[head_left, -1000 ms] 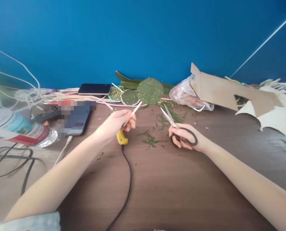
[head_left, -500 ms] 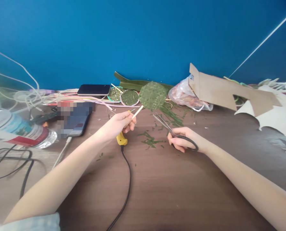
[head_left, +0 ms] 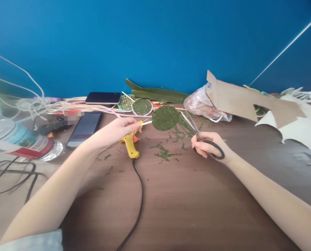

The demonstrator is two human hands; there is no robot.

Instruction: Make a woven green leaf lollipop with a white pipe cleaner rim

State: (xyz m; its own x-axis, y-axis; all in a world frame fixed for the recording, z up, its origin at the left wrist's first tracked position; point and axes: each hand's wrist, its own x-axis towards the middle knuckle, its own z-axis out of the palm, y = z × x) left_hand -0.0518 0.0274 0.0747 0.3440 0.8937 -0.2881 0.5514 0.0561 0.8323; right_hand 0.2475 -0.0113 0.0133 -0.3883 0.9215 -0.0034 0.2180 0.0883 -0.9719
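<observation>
Pinched in my left hand [head_left: 125, 128] is a thin pale stick [head_left: 146, 122], which carries a round green woven leaf disc [head_left: 165, 118] at its far end. My right hand [head_left: 207, 143] grips scissors [head_left: 193, 126] with black handles; their blades are parted and point up and left, just right of the disc. Beneath and beside my left hand lies a yellow glue gun [head_left: 131, 145] with an orange trigger. Small green leaf scraps [head_left: 163, 153] are scattered on the table below the disc.
Two finished-looking rimmed discs [head_left: 142, 106] and a long green leaf [head_left: 160, 94] lie along the blue wall. Phones [head_left: 84, 129], a plastic bottle [head_left: 21, 139] and cables are at left. A plastic bag [head_left: 197, 103], cut cardboard [head_left: 239, 96] and white cut sheet [head_left: 291, 122] are at right.
The disc has come down slightly and turned, its stick now lying nearly level. My left hand has shifted left, uncovering more of the glue gun. The scissors have moved right, their blades still parted.
</observation>
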